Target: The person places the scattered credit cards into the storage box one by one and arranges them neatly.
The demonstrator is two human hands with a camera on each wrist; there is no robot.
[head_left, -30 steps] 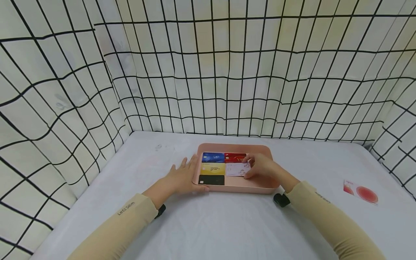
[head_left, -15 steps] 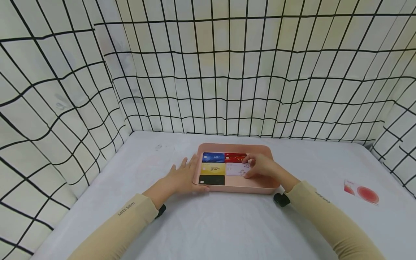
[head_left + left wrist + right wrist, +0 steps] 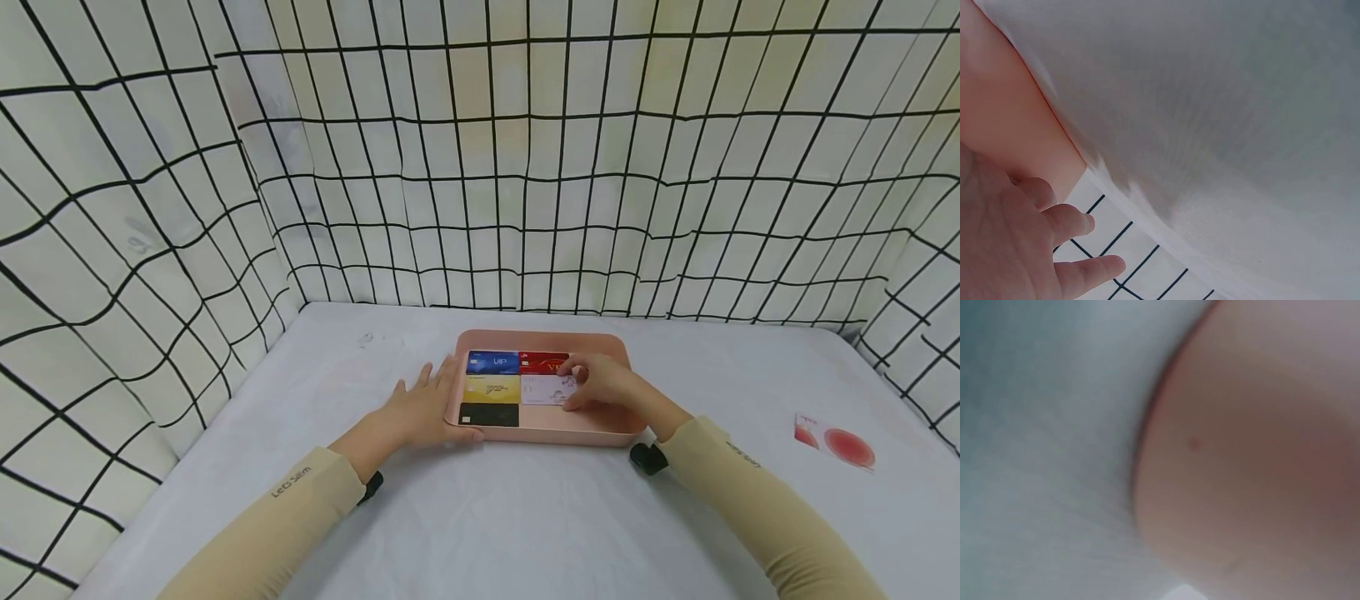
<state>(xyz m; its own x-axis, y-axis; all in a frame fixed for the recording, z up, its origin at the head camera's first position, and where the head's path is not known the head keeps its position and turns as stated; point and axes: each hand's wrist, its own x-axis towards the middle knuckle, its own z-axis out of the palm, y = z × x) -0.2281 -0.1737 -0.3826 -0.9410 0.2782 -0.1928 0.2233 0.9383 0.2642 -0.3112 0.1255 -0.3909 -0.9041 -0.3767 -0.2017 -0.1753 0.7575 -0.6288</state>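
Inside a shallow pink tray, in the head view, cards lie in two columns. My right hand is over the tray's right half, with its thumb and index finger at the lower and upper edges of a pale card with a floral print, pinching it. That card's right end is hidden. Around it lie a red VIP card, a blue VIP card, a gold card and a black card. Fingers spread, my left hand rests against the tray's left side.
A card with red circles lies on the white tabletop at the right. Black netting over white walls encloses the table at the back and sides. In the right wrist view, the tray wall is blurred.
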